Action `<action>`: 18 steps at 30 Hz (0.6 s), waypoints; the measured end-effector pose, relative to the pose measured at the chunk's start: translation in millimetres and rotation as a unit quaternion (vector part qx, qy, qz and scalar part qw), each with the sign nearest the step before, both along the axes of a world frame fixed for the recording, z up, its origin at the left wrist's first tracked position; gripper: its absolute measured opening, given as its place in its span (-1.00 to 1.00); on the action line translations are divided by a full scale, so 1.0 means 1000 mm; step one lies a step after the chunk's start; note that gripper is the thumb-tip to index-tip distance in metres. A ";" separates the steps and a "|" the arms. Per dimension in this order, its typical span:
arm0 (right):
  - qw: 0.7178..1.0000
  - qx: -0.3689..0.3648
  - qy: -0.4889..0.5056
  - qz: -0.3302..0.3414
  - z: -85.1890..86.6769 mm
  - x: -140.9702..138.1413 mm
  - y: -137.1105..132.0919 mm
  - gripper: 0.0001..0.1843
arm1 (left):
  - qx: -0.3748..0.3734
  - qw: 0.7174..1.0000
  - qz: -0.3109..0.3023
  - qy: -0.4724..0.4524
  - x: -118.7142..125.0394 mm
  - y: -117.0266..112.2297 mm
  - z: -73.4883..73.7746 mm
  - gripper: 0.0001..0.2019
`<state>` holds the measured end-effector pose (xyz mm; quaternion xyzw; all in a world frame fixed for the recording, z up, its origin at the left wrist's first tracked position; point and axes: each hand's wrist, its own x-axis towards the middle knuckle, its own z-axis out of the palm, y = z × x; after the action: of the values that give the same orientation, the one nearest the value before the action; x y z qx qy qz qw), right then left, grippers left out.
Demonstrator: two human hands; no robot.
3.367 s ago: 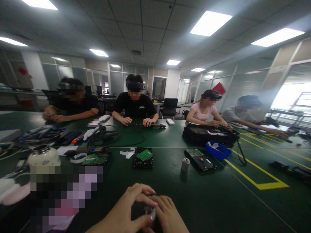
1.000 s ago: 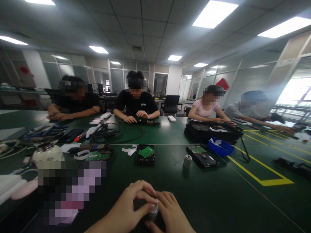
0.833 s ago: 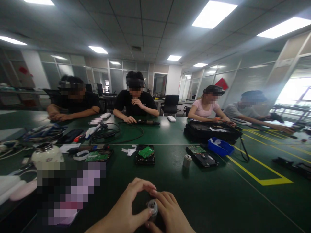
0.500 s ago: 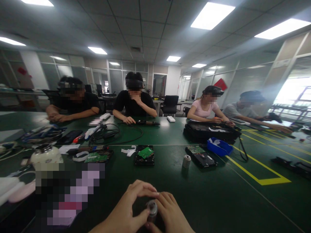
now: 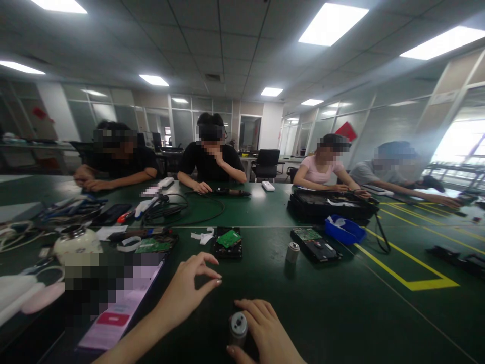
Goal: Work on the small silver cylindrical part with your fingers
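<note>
A small silver cylindrical motor [image 5: 238,328] stands upright on the green table in front of me, with holes showing in its flat top. My right hand [image 5: 267,331] curls round it from the right, thumb at the near side and fingers behind. To the left, my left hand [image 5: 191,283] hovers over the table with thumb and fingers apart and nothing visible between them. A hard drive with a loose green circuit board [image 5: 229,238] lies just beyond it. A second, similar motor [image 5: 292,253] stands farther off to the right.
Another hard drive [image 5: 316,245] lies beside a blue tray [image 5: 344,231] and a black case [image 5: 329,205]. At left are a cream pot [image 5: 78,242], a pink-and-white packet [image 5: 117,313], cables and tools. Several people sit across the table [image 5: 359,313].
My left hand has come away from the motor, moving up and to the left, its fingers parting. My right hand stays at the motor, whose top now shows more plainly.
</note>
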<state>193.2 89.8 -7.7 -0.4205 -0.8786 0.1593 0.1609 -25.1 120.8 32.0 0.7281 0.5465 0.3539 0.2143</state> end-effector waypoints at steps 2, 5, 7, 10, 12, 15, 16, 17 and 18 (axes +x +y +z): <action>1.000 -0.009 -0.005 -0.003 -0.001 0.000 0.001 -0.49 | -0.039 0.999 0.002 0.031 -0.008 0.010 -0.007 -0.83; 1.000 -0.015 -0.001 -0.008 -0.007 -0.001 0.005 -0.47 | -0.085 0.995 0.013 0.051 -0.012 0.015 -0.017 -0.86; 1.000 -0.011 0.008 -0.013 -0.011 -0.002 0.007 -0.48 | -0.079 0.996 0.018 0.048 -0.011 0.014 -0.020 -0.84; 1.000 -0.007 0.023 -0.010 -0.015 -0.002 0.008 -0.49 | -0.065 0.997 0.012 0.034 -0.011 0.011 -0.021 -0.76; 0.999 -0.009 0.041 -0.005 -0.014 -0.001 0.008 -0.47 | -0.076 0.997 0.003 0.026 -0.012 0.013 -0.022 -0.74; 0.997 -0.013 0.074 0.002 -0.010 0.001 0.007 -0.46 | -0.085 0.996 0.004 0.014 -0.012 0.016 -0.023 -0.80; 0.997 -0.015 0.082 0.003 -0.009 0.002 0.007 -0.47 | -0.080 0.997 0.007 0.004 -0.011 0.016 -0.022 -0.82; 0.996 -0.018 0.085 0.003 -0.007 0.002 0.007 -0.49 | -0.074 0.997 0.007 -0.012 -0.008 0.014 -0.020 -0.83; 0.996 -0.022 0.084 0.002 -0.006 0.002 0.007 -0.51 | -0.068 0.997 0.003 -0.035 -0.004 0.012 -0.017 -0.84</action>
<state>195.4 96.6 -13.8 -0.4072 -0.8590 0.2141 0.2245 -29.0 132.5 15.1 0.6971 0.5639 0.3421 0.2812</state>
